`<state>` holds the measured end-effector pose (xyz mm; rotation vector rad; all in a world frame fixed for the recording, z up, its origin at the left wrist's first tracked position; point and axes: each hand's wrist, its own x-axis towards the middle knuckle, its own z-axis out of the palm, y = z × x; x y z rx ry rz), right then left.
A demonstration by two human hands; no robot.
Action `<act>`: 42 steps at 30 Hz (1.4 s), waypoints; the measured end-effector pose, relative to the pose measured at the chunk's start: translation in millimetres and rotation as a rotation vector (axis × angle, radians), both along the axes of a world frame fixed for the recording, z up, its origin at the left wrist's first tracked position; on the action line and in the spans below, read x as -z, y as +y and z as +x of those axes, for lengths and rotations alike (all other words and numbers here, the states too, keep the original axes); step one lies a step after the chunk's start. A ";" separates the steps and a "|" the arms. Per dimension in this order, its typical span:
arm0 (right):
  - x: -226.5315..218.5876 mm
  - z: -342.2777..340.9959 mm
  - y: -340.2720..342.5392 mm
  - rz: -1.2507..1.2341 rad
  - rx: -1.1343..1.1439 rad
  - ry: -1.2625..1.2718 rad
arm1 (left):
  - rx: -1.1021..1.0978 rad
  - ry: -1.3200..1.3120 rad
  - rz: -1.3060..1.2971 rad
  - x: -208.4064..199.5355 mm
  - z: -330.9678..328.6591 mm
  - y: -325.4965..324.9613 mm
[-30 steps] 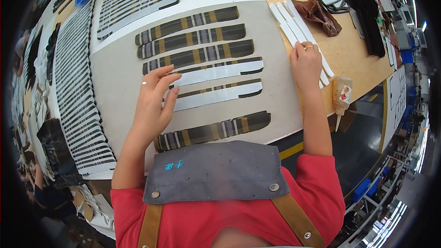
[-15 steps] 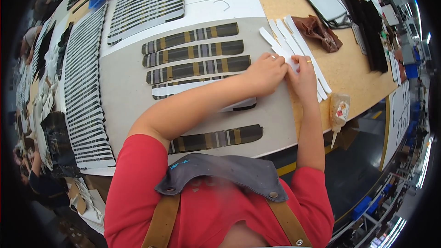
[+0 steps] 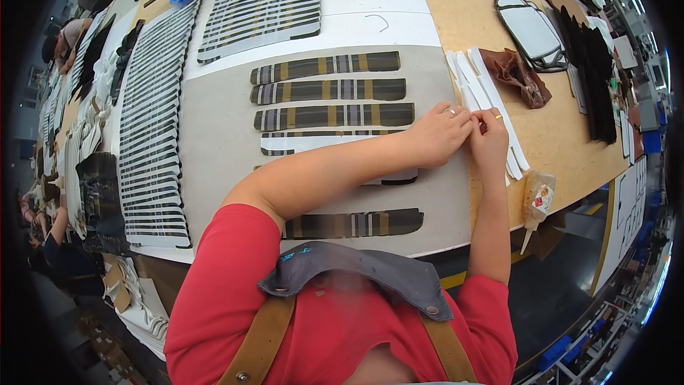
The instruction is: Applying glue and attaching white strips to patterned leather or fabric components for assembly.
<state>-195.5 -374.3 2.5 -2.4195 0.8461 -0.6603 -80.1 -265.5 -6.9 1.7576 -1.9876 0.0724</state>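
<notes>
My left hand [image 3: 445, 132] and my right hand [image 3: 489, 139] meet at the right side of the grey work mat, thumbs and fingers pinched together. Anything between those fingertips is too small or hidden to make out. Just under and beyond them lie several long white strips [image 3: 504, 103], partly covered by the hands. My left forearm reaches across a row of plaid fabric strips [image 3: 335, 115] in dark, tan and grey. One of these, half under the arm, shows a white layer on top [image 3: 303, 144].
A glue bottle [image 3: 539, 196] with its nozzle pointing down lies at the table's right edge. Beyond are crumpled brown material [image 3: 516, 75] and a black-framed clear case [image 3: 531, 32]. Overlapping striped pieces [image 3: 158, 128] fill the left side. Other people [image 3: 71, 36] work at far left.
The whole view has shifted, so the table's things appear farther right. My hands stay pinched together over the white strips, with only slight finger movement.
</notes>
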 end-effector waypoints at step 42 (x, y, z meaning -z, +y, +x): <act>-105.3 -15.4 98.3 0.439 -0.436 -0.724 | 0.284 1.331 -0.013 -133.5 2.3 84.5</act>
